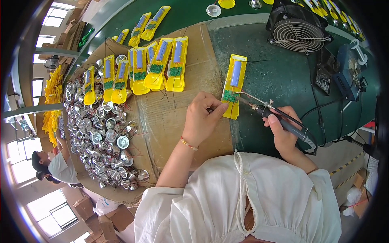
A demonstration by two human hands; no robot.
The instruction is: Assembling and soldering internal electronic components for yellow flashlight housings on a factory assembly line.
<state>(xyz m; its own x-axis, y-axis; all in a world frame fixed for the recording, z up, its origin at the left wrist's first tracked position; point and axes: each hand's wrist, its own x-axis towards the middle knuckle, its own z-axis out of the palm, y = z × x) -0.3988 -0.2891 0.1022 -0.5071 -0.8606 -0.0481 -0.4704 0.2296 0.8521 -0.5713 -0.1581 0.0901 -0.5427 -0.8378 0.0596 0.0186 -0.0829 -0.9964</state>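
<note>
A yellow plastic housing (238, 61) lies on the green bench in front of me, holding a blue cylindrical battery (236, 74) and a green circuit board (229, 96). In my right hand (282, 128) is a soldering iron (279, 117) with a thin metal feed tube along it. Its tip reaches the circuit board; I cannot tell whether it touches. My left hand (204, 115) is closed in a pinch at the left side of that housing, beside the board. What sits between its fingertips is mostly hidden and too small to name.
Several similar yellow housings (177, 60) lie on the cardboard (198, 52) at left. A heap of silver reflector cups (101, 137) spreads below them. A black fan (300, 34) stands at the far right, near a blue device (347, 67) and cables. Another person (60, 166) is at far left.
</note>
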